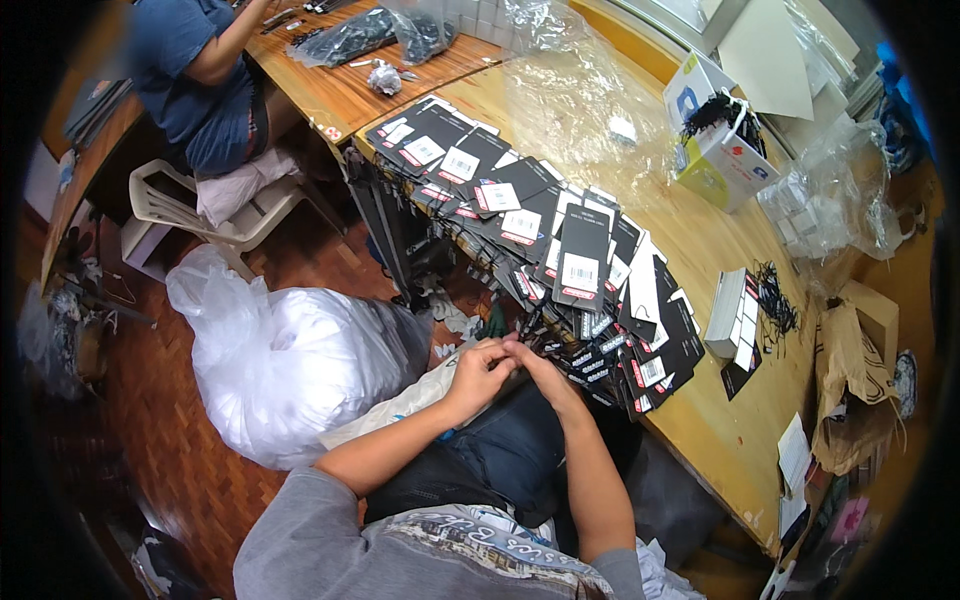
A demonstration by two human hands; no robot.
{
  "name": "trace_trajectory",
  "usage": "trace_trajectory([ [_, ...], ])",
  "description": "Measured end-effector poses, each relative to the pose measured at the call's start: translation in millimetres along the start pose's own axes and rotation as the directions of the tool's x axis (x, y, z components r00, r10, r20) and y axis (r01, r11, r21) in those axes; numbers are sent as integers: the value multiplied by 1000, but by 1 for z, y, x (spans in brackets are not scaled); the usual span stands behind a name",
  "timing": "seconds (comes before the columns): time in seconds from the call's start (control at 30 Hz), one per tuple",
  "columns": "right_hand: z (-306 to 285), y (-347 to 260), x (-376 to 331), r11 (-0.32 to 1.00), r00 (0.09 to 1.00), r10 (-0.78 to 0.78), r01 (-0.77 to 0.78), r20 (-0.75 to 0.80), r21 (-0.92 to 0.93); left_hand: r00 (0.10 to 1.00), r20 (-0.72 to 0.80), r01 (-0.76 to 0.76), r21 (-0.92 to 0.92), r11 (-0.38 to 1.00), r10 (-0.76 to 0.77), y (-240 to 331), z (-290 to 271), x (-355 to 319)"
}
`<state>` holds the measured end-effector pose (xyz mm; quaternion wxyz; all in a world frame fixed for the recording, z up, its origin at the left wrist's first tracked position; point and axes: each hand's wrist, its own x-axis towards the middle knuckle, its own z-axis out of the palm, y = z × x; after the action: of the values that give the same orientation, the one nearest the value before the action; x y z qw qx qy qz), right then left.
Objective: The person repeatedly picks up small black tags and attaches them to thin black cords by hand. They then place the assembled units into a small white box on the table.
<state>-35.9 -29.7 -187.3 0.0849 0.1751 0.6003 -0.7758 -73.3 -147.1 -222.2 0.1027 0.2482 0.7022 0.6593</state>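
Note:
My left hand (pixel 480 375) and my right hand (pixel 541 373) meet above my lap, just off the near edge of the table. Both have their fingers bent together, fingertips touching, and whatever they pinch is too small or hidden to make out. Right beyond them lies a long spread of black hang tags (pixel 583 245) with white barcode stickers and red marks, overlapping in rows. Dark strings (pixel 530 325) from the tags bunch at the table edge, close to my fingertips.
A stack of cards (pixel 725 312) and loose black strings (pixel 776 305) lie right on the wooden table (pixel 720 440). Behind stand a white-and-green box (pixel 722 160) and clear plastic (pixel 590 110). A stuffed white bag (pixel 310 370) fills the floor at left, near a seated person (pixel 205 100).

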Motion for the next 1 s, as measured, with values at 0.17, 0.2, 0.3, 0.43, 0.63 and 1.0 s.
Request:
trace_trajectory([
  [0.17,-6,16,5,938,953,-228,160,-200,-309,993,-118,9,67,998,-1,8,-27,12],
  [0.2,-7,17,5,946,959,-215,156,-188,-284,972,-233,28,71,997,-10,6,-38,19],
  [0.3,-7,17,3,952,967,-204,161,-149,-259,783,-618,-12,109,994,77,-19,-90,59],
  [0.43,-7,12,3,929,966,-199,132,-167,-347,779,-620,-93,22,995,87,-28,-139,116],
  [0.63,6,-18,-11,928,982,-44,-28,-183,-372,775,-629,-127,-72,989,53,-59,-147,153],
  [1.0,-2,16,8,953,941,-251,199,-225,-230,751,-613,-127,231,965,246,-61,-116,144],
])
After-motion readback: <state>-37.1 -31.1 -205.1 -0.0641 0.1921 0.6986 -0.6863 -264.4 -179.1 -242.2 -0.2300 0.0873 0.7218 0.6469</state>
